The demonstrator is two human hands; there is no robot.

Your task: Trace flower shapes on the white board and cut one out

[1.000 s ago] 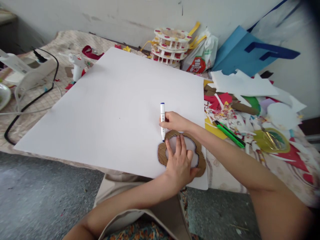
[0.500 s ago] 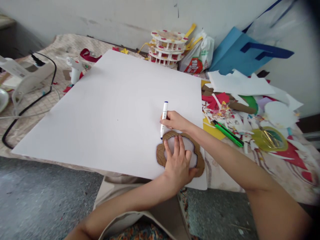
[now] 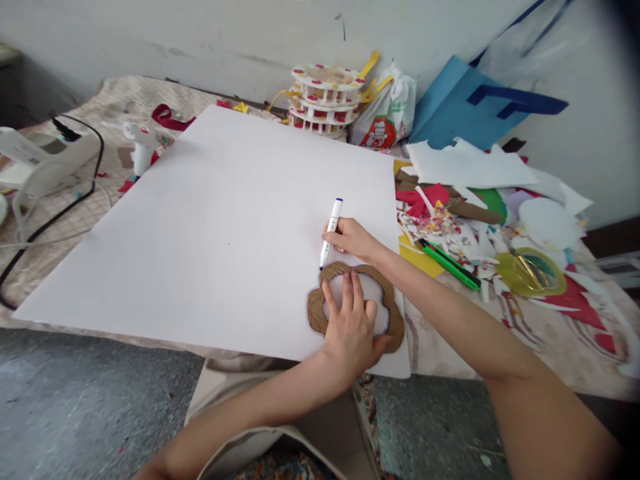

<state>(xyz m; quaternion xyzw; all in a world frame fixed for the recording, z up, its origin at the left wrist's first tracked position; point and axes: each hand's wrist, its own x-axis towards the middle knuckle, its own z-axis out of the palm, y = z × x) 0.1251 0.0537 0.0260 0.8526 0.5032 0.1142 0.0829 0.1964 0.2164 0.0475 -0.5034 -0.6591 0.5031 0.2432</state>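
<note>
A brown ring-shaped cutout (image 3: pixel 316 312) with a wavy outline lies at the near right corner of a large white sheet (image 3: pixel 210 220). Through its opening the white surface shows. My left hand (image 3: pixel 350 330) presses flat on the cutout, fingers stretched out and spread. In my right hand (image 3: pixel 350 239) is a white marker pen (image 3: pixel 332 230) with a dark blue end, held tilted between thumb and fingers. Its dark tip points down at the cutout's upper left edge; whether it touches the sheet I cannot tell.
To the right lie paper scraps (image 3: pixel 435 200), a green utility knife (image 3: pixel 450 263) and a yellow tape roll (image 3: pixel 530 272). Behind stand a tiered white model (image 3: pixel 327 100), a plastic bag (image 3: pixel 385 110) and a blue bag (image 3: pixel 450 107). A glue gun (image 3: pixel 143 147) and a black cable (image 3: pixel 60 210) are left.
The marker has shifted slightly up along the cutout's edge and leans more to the right. My left hand stays on the cutout. The whole view has shifted a little.
</note>
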